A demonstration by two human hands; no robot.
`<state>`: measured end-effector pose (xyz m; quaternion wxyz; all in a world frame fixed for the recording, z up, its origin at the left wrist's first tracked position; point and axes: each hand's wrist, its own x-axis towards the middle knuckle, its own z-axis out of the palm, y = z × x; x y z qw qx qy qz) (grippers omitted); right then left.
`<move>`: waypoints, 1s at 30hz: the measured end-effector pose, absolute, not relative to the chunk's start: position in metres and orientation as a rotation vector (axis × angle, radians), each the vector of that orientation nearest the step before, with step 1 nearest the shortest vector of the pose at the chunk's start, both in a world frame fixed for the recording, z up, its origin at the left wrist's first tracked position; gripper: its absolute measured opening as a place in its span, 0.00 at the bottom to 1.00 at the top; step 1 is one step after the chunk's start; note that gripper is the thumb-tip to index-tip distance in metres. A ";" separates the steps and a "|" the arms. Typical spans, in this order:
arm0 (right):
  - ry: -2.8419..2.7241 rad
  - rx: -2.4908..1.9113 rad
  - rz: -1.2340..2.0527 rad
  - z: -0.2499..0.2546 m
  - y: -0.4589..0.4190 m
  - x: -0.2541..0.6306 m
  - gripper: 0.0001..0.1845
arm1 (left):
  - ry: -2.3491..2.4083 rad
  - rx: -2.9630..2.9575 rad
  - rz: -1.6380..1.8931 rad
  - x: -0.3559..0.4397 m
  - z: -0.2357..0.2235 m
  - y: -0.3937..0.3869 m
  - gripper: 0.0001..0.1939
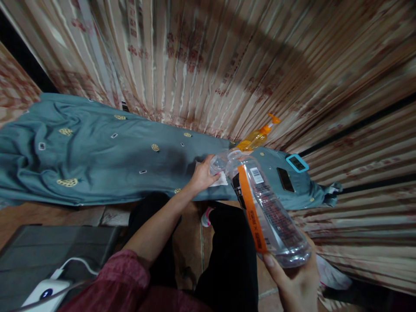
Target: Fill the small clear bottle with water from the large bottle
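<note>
My right hand (294,279) grips a large clear plastic bottle (268,212) with an orange and black label by its base end. The bottle is tilted, its neck pointing away from me toward my left hand. My left hand (202,174) is closed round a small clear plastic container (219,163), right at the bottle's mouth. Whether the two touch, or any liquid passes between them, I cannot tell. Under the left hand lies a white tissue (222,180). Just behind the bottle's neck is an amber pump bottle (255,139) with an orange pump head.
A teal cloth with pineapple prints (130,158) covers the long surface before me. On its right lie a dark phone (285,180) and a blue-framed digital device (297,163). Patterned curtains (201,65) hang behind. A white power bank (45,294) with a cable rests on a grey box (58,247).
</note>
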<state>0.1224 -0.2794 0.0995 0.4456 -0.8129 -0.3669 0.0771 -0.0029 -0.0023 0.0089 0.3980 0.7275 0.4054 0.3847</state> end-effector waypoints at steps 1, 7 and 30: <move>-0.911 -2.013 0.187 0.099 -0.280 0.123 0.48 | 1.026 1.843 0.978 -0.003 0.009 -0.002 0.35; -0.945 -2.016 0.183 0.097 -0.281 0.127 0.48 | 1.041 1.859 0.958 -0.003 0.011 -0.002 0.35; -0.954 -2.023 0.153 0.097 -0.282 0.130 0.47 | 1.040 1.847 0.978 -0.003 0.010 -0.003 0.34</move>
